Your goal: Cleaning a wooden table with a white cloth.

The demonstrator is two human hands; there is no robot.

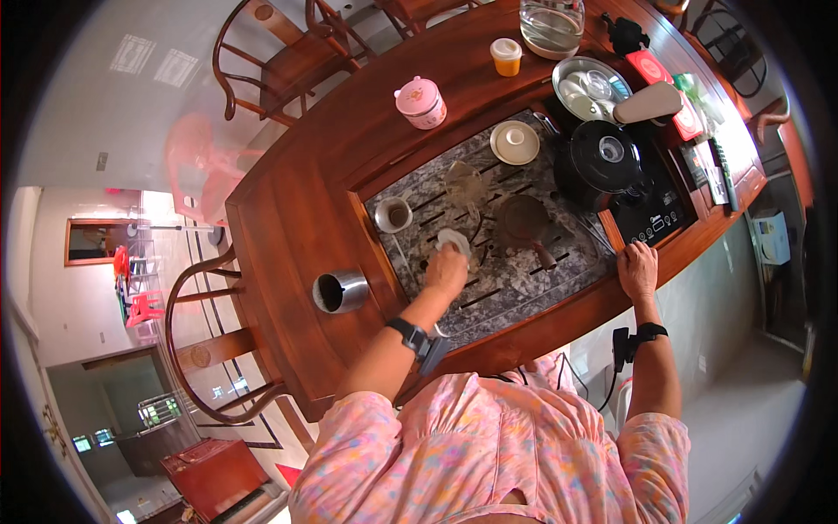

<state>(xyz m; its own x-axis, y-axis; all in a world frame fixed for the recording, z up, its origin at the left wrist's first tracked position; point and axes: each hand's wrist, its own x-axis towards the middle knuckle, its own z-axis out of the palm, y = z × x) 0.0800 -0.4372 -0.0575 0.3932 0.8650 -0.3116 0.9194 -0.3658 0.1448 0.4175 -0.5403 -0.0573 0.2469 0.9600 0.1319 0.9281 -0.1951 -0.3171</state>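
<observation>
My left hand [448, 270] pinches a small whitish thing [453, 241], too blurred to name, over the grey stone tea tray [481, 316]. My right hand [637, 265] rests with bent fingers on the tray's wooden surround near the induction cooker [660, 208]; nothing shows in it. Just beyond my left hand is a clear glass pitcher [466, 183]. A dark side-handled teapot [522, 219] sits between my hands. At the tray's left stands a tea strainer on a holder [393, 215]. The far part holds a pale lidded gaiwan [514, 142].
A steel cup [340, 292] lies on its side at the left. A black pot [603, 157] stands on the cooker, by a metal bowl of white cups [581, 88]. Beyond the tray are a pink lidded tin [420, 103], an orange jar [506, 59] and a large glass jar [551, 27].
</observation>
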